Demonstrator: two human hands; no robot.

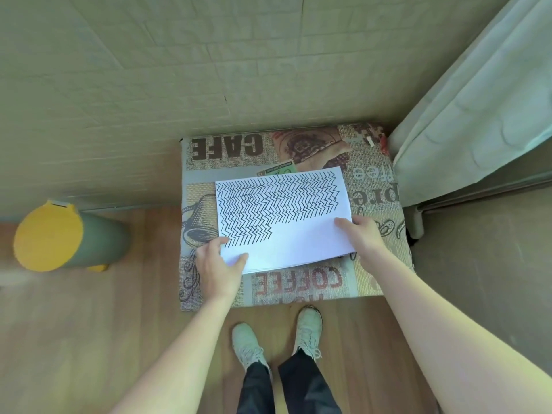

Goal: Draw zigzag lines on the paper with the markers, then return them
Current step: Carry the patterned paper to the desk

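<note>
Left hand and right hand, lower centre, pinch the paper corners, fingers on top. Light, floppy sheets, likely to slide; best held by both near edges.

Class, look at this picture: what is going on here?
A person standing over a low table with a coffee-print cover holds a stack of paper at its near corners, left hand and right hand each pinching an edge. The top sheet is largely filled with black zigzag lines. No markers are visible. A yellow-lidded bin stands to the left.
</note>
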